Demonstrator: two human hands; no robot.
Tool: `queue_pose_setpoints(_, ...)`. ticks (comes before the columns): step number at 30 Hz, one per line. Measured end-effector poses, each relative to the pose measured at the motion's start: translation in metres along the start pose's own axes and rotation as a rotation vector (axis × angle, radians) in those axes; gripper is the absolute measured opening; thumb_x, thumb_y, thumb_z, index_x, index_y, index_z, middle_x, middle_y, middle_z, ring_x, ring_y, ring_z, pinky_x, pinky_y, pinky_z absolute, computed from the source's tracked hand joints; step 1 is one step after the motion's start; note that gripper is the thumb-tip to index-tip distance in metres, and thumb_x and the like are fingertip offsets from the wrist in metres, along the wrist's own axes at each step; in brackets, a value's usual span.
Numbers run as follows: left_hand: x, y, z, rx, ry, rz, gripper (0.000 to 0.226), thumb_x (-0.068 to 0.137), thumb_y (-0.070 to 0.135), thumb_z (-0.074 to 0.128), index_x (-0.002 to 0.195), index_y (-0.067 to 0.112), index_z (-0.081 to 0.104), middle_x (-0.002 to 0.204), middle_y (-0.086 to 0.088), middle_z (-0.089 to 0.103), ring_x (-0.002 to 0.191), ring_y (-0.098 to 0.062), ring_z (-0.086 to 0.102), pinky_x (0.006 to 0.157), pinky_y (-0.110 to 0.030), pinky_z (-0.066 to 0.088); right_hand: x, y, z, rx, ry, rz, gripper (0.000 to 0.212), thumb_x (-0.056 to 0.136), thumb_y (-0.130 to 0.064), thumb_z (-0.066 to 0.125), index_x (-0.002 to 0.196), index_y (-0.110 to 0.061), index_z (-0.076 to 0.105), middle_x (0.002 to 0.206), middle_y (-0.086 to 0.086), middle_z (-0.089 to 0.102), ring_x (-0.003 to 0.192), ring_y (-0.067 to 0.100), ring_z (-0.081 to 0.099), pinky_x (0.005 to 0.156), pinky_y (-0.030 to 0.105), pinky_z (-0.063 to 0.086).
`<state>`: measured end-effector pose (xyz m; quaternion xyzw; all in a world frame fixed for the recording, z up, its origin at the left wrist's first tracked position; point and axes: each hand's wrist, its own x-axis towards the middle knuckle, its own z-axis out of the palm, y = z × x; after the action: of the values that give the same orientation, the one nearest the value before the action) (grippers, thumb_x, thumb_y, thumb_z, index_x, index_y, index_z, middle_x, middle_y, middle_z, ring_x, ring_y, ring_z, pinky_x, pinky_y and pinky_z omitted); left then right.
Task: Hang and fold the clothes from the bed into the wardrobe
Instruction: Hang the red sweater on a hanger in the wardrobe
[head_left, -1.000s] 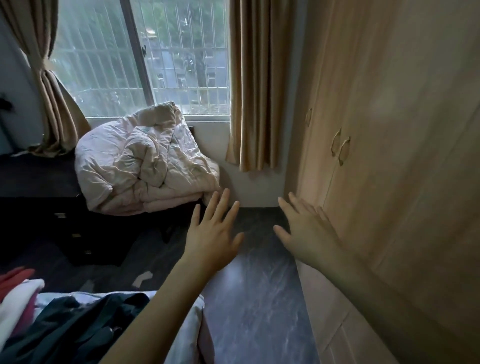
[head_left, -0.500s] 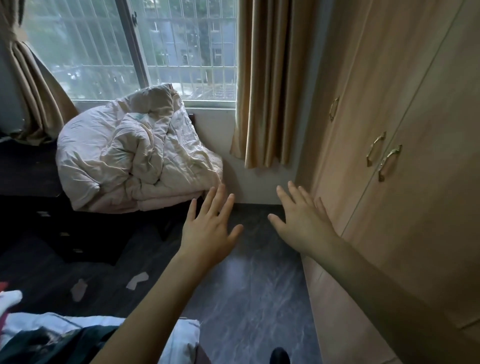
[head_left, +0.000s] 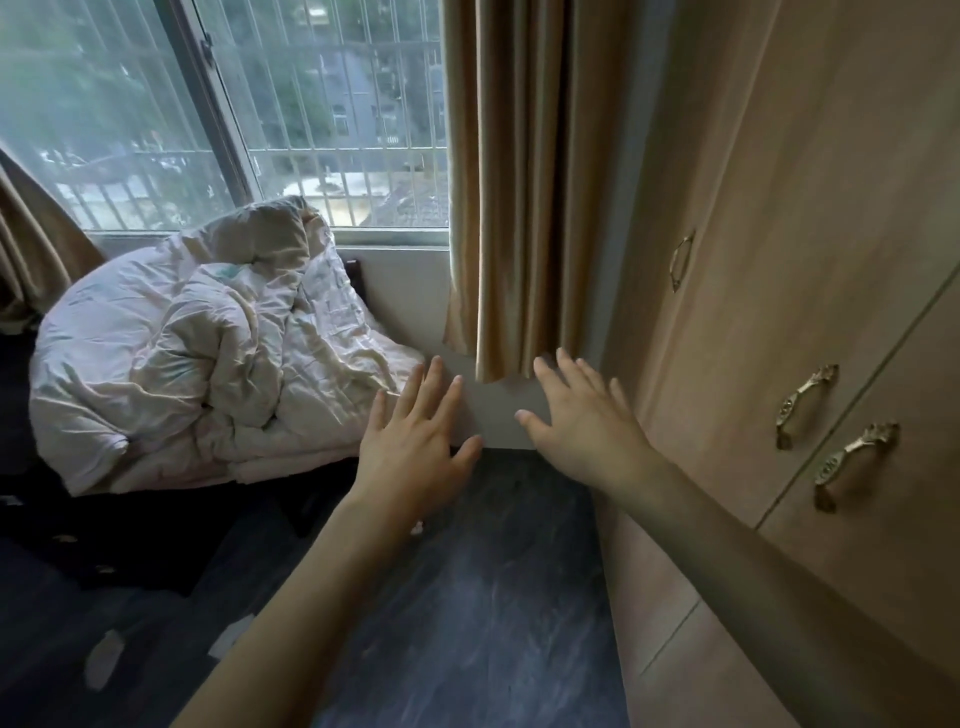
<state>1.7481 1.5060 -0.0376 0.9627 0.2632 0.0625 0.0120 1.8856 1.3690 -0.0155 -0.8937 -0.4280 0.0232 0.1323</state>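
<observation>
The wardrobe (head_left: 810, 260) fills the right side of the view, a tall run of light wood-grain doors, all closed, with a seam between upper doors and lower panels near the floor. The dark, streaked floor (head_left: 493, 597) runs from the bottom edge back to the wall under the barred window (head_left: 322, 114). A crumpled pale duvet (head_left: 208, 353) is heaped on dark furniture at the left, below the window sill. A tan curtain (head_left: 524, 182) hangs between window and wardrobe, its hem just above the fingertips; part of another curtain shows at the far left edge. Both bare forearms reach forward from the bottom. The left hand (head_left: 415, 441) and the right hand (head_left: 587, 426) are held palm-down in the air with fingers spread, holding nothing; the right is near the wardrobe front, not touching it. Three brass door handles (head_left: 805, 405) sit on the wardrobe doors. Small pale scraps (head_left: 104, 660) lie on the floor at the lower left. No clothes from the bed are in view.
</observation>
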Motion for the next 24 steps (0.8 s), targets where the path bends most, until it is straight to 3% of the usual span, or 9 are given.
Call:
queue_pose_setpoints(13, 0.115, -0.086, 0.021, 0.018, -0.048, -0.166, 0.071, 0.097, 0.057, 0.025, 0.154, 0.028, -0.006, 0.159, 0.002, -0.024, 0.146, -0.015, -0.022, 0.119, -0.048, -0.003, 0.159, -0.036, 0.039, 0.005, -0.091, -0.142, 0.071, 0.095, -0.054, 0.039, 0.154, -0.026, 0.010, 0.162, 0.001, 0.003, 0.149, 0.020, 0.002, 0.119, 0.050, 0.005)
queue_pose_setpoints(24, 0.180, -0.265, 0.017, -0.018, -0.016, -0.371, 0.071, 0.096, 0.058, 0.027, 0.154, 0.029, -0.003, 0.160, 0.004, -0.022, 0.147, -0.014, -0.018, 0.118, -0.048, -0.007, 0.313, -0.174, 0.077, -0.039, -0.142, -0.343, 0.068, 0.096, -0.053, 0.038, 0.154, -0.026, 0.013, 0.162, 0.001, 0.004, 0.149, 0.020, 0.005, 0.119, 0.051, 0.007)
